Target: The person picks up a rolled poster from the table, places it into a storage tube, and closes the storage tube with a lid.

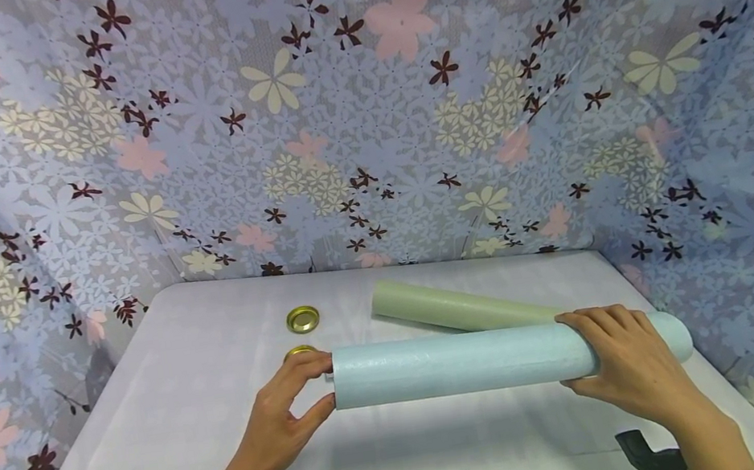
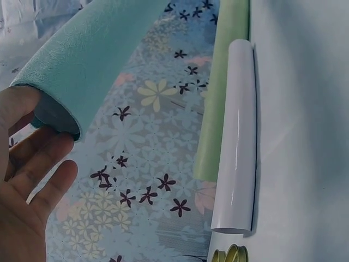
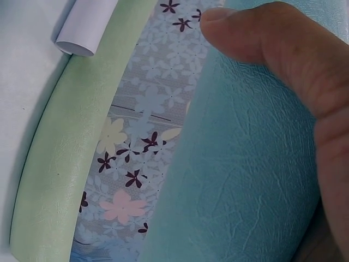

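Note:
A light blue tube (image 1: 465, 362) with a crinkled surface is held level above the table by both hands. My left hand (image 1: 285, 411) holds its left end, thumb and fingers at the rim. The left wrist view shows that end hollow, the fingers of the left hand (image 2: 38, 169) at its opening. Near the other end, my right hand (image 1: 625, 356) grips the tube from above, thumb on the near side. Behind it lies a pale green tube (image 1: 456, 304). A glossy white tube (image 2: 237, 136) lies alongside the green one, mostly hidden by the blue tube in the head view.
Two gold-coloured lids lie left of the tubes: a far lid (image 1: 303, 319) and a nearer lid (image 1: 300, 351), partly covered by the left hand. A white cloth covers the table (image 1: 174, 395). Flowered curtain (image 1: 358, 108) hangs behind and at both sides.

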Demonstrator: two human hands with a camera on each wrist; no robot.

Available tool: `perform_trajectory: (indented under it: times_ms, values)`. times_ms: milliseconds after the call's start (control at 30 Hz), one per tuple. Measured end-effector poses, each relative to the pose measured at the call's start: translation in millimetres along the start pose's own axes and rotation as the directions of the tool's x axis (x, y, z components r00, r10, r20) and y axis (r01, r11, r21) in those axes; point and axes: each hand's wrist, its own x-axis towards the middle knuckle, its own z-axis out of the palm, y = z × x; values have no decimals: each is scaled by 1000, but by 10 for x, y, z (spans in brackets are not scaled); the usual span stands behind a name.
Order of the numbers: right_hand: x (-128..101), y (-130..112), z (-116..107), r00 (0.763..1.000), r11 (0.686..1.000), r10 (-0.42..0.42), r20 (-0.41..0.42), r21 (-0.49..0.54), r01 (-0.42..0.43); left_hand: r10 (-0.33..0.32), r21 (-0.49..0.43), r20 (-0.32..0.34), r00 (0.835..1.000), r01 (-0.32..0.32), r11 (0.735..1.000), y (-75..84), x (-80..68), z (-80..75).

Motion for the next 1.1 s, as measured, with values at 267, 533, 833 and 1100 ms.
perform_trajectory:
  times_ms: [267,533,833,1100]
  values:
    - [-6,-5,6,1000,1000,8,4,-6,-8,-21,25,1,1000,21,999,14,-15,0]
    - [-19,13,-17,1000,1000,20,22,8,-20,-26,61,-6,1000,26,998,8,-6,-39]
    - [-100,68,-74,999,999,42,1,18,-42,-80,219,-20,997,82,972,-119,67,-115]
    - [-166,113,-99,998,998,55,-2,9,-55,-178,305,27,984,162,939,-264,112,-126]
